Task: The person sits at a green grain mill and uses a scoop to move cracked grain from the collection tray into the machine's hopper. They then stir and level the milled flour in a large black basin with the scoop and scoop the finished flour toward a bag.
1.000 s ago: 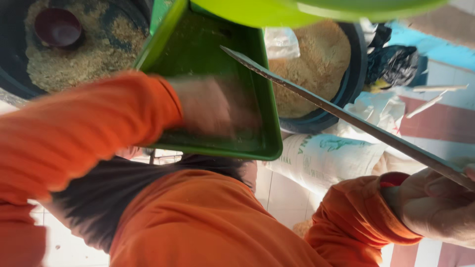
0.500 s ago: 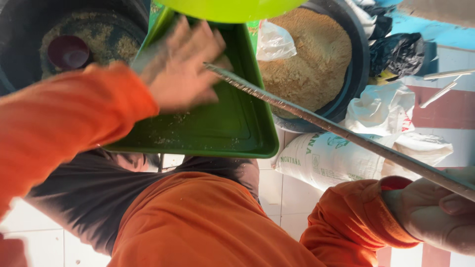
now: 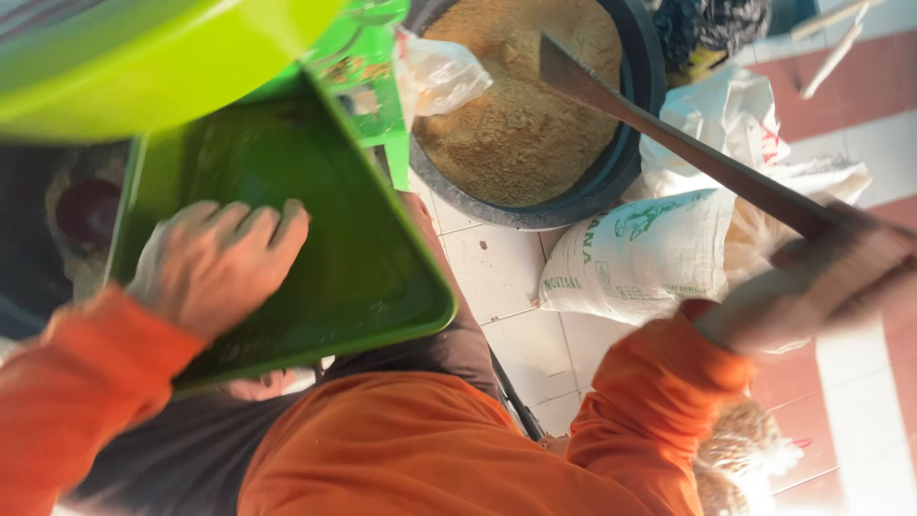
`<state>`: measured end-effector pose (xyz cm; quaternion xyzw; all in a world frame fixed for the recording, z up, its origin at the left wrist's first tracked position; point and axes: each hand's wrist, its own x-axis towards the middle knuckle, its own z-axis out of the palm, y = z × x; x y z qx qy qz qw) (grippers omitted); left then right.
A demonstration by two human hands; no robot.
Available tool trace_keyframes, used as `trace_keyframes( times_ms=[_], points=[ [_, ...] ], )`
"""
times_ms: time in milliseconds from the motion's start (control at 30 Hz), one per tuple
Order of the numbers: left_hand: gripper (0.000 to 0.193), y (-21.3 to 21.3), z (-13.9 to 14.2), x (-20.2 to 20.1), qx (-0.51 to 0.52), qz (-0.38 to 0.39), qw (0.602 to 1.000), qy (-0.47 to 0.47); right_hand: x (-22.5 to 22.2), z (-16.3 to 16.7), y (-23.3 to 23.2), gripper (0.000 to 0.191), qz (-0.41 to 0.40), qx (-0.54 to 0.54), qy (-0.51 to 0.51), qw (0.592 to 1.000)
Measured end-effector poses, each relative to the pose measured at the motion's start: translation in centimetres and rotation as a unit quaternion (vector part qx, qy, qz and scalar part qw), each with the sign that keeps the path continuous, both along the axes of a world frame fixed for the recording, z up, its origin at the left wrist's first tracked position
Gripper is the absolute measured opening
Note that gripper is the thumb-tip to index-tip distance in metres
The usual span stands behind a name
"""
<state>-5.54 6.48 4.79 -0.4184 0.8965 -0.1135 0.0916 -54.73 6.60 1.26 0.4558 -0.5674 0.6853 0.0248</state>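
My left hand [image 3: 218, 266] lies flat with fingers spread inside a green rectangular tray [image 3: 382, 277] that rests tilted over my lap. A few crumbs stick to the tray's floor. My right hand [image 3: 823, 279] is closed around the handle of a long dark knife [image 3: 669, 134]. The blade reaches up and left over a black tub [image 3: 626, 167] filled with brown sawdust-like meal. Both my sleeves are orange.
A white printed sack [image 3: 642, 256] lies on the tiled floor beside the tub. A clear plastic bag [image 3: 441, 72] hangs at the tub's rim. A lime-green bowl [image 3: 153, 57] fills the top left. Another dark tub with a maroon cup [image 3: 88, 212] sits behind the tray.
My left hand slid down across the tray toward me. The knife swung upward, its tip now over the tub of meal. The view shifted, bringing the lime bowl to the top left.
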Motion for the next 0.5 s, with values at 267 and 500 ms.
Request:
trace_keyframes(
  times_ms=[267,500],
  points=[
    [0.026,-5.9,6.2,-9.2,-0.17,-0.135,0.96,0.176,-0.1,-19.1,-14.6,0.025,0.012,0.226,-0.239,0.944],
    [0.021,-16.3,-0.7,-12.6,0.007,-0.053,0.976,0.212,5.6,-26.7,-22.9,0.029,0.126,0.248,-0.529,0.802]
  ],
)
